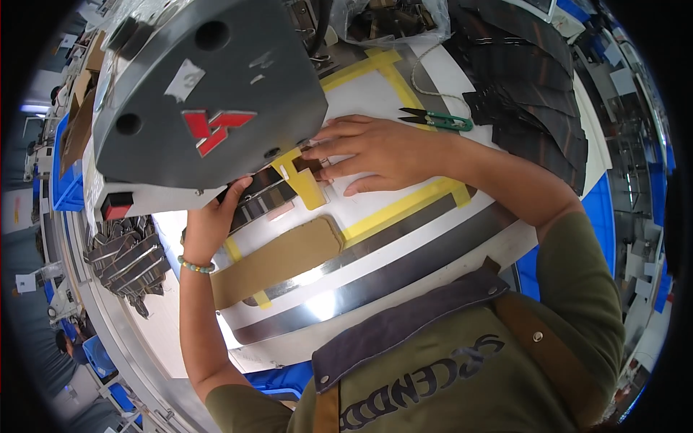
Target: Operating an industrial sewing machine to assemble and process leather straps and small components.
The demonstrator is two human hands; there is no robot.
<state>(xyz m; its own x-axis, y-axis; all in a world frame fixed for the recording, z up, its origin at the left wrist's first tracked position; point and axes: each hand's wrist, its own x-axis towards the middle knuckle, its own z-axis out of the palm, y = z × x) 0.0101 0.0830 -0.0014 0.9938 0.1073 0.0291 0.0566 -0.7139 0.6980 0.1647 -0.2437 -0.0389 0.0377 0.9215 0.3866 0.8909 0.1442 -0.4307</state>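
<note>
A large grey sewing machine head (pixel 238 94) with a red emblem stands over the work at the upper left. A dark piece with lighter stripes (pixel 263 200) lies beneath it, beside a yellow metal plate (pixel 307 186). My left hand (pixel 213 220), with a beaded bracelet at its wrist, has its thumb against the dark piece's left end; its other fingers are hidden by the machine. Fingers spread, my right hand (pixel 379 155) rests palm down right of the yellow plate. Its fingertips reach brown material (pixel 312 164) by the machine head, partly hidden.
A tan board (pixel 278 263) lies nearer me on the taped work surface (pixel 404 209). Green-handled thread snips (pixel 440 120) lie beyond my right hand. Stacked dark striped pieces (pixel 530 79) cover the far right, with another pile (pixel 130 260) at left. A plastic bag (pixel 390 22) sits at the back.
</note>
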